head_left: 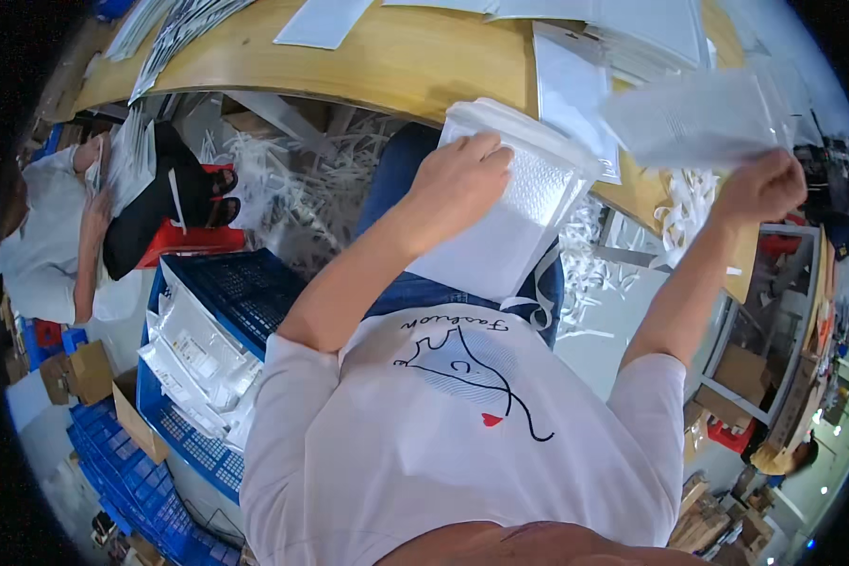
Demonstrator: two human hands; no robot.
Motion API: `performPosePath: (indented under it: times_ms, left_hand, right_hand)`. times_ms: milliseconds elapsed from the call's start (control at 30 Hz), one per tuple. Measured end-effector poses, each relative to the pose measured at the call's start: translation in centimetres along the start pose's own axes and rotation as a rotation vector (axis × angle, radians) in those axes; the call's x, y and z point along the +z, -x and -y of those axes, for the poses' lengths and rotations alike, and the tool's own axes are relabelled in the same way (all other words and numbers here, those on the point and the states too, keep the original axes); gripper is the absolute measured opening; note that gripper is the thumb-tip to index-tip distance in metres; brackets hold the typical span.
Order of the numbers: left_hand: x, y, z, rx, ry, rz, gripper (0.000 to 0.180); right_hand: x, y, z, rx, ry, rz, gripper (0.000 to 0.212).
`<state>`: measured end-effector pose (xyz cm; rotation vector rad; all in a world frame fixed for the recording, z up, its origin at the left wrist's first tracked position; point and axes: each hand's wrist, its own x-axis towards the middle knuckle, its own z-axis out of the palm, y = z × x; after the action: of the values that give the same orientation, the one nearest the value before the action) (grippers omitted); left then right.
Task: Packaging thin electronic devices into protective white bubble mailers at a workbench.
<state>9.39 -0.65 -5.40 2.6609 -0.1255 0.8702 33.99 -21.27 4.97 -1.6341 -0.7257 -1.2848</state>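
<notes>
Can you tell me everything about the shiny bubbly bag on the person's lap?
The bubbly bag is whitish and looks like bumpy plastic, with bright shine on its right part. It seems flat and roughly rectangular, with a smoother band along its far end, near the table edge. It slants across the blue-trousered lap. The left hand touches it with curled fingers. I can't tell what's inside.

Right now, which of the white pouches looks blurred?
The held-out pouch in the right hand; the bubble-textured pouch under the left hand and the packets in the blue basket look sharper.
</notes>
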Motion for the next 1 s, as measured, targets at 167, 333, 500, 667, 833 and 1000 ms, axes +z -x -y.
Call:
performPosePath:
  times_ms: [167, 333, 500, 667, 833, 1000]
  left_hand:
    - [3.3, 0.0, 2.1, -0.248, -0.122, 0.205, 0.01]
    - [0.4, -0.6, 0.2, -0.276, 0.008, 0.252, 0.009]
    - [-3.4, -0.3, -2.5, -0.32, 0.125, 0.269, 0.012]
    - [-7.0, 1.8, -4.5, -0.239, 0.144, 0.067, 0.02]
    - [-7.7, 2.9, -3.8, -0.351, 0.336, -0.264, 0.021]
    - [-6.6, 5.9, -1.9, -0.828, 0.801, -0.242, 0.018]
  right_hand:
    - [-1.3, -1.0, 2.0, 0.165, -0.051, -0.037, 0.013]
    - [0.9, 0.5, 6.5, 0.337, -0.287, -0.042, 0.012]
    - [3.0, 1.6, 8.0, 0.412, -0.396, -0.011, 0.011]
    - [2.8, 4.2, 9.0, 0.472, -0.497, 0.094, 0.01]
    - [-0.5, 5.0, 11.1, 0.566, -0.472, 0.166, 0.008]
    - [-3.8, 5.7, 15.2, 0.629, -0.64, 0.421, 0.005]
